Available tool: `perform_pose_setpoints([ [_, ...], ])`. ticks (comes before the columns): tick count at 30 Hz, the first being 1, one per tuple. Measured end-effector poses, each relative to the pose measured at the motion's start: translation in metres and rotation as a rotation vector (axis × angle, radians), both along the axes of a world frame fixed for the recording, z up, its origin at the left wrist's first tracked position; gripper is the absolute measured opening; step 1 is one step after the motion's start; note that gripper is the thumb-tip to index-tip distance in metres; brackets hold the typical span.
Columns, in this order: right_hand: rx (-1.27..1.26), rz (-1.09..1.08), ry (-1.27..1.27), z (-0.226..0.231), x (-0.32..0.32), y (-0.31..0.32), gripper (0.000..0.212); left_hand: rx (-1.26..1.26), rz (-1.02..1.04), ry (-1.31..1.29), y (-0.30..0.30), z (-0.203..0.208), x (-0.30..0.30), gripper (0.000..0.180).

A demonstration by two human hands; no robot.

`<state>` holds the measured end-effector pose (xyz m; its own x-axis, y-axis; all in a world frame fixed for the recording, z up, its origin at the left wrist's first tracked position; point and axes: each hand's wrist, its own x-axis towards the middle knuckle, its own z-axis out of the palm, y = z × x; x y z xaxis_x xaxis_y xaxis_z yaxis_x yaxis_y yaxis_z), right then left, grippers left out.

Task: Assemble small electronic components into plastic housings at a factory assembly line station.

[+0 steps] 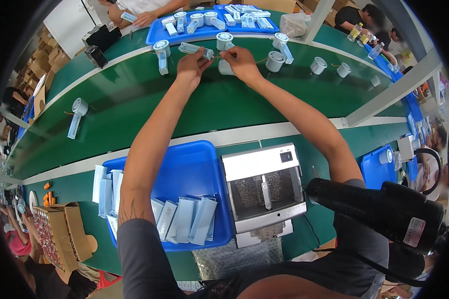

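Both arms reach across the green bench point(209, 107) to its far side. Fingers of my left hand point(191, 66) are closed around a light blue handle piece point(188, 48), which lies sideways. My right hand point(242, 65) is pinched near the end of that piece. A thin wire seems to run between the hands, but what the right fingertips hold is too small to make out. Just below the right fingers is a white round housing point(225, 68), partly hidden. Another round housing with a blue handle point(224, 40) stands right behind the hands.
More round housings point(275, 62) are spaced along the bench. Near me sit a blue tray point(184, 152) of blue handle pieces, a silver screw feeder point(264, 187), and a black pistol-shaped tool point(374, 212). Across the bench, a person's hand point(145, 19) is beside filled blue trays point(157, 35).
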<state>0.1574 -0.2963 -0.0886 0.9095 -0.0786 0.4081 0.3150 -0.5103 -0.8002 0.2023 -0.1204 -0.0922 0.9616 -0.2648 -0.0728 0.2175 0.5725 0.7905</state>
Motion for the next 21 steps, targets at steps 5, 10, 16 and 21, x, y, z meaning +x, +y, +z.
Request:
perform_pose_setpoints([
  [5, 0.115, -0.099, 0.04, 0.004, -0.016, 0.006, 0.036, -0.023, 0.048, -0.031, -0.013, -0.004, -0.012, 0.023],
  [10, 0.23, -0.102, 0.129, 0.007, -0.031, 0.011, 0.037, 0.009, 0.123, -0.119, -0.022, -0.008, -0.025, 0.03],
  [16, 0.215, 0.012, 0.13, 0.01, -0.034, -0.004, 0.039, 0.073, 0.097, -0.224, -0.029, -0.002, -0.04, 0.05],
  [21, 0.09, 0.203, 0.084, 0.038, -0.026, -0.016, 0.051, 0.452, -0.048, -0.58, -0.025, 0.008, -0.047, 0.044],
])
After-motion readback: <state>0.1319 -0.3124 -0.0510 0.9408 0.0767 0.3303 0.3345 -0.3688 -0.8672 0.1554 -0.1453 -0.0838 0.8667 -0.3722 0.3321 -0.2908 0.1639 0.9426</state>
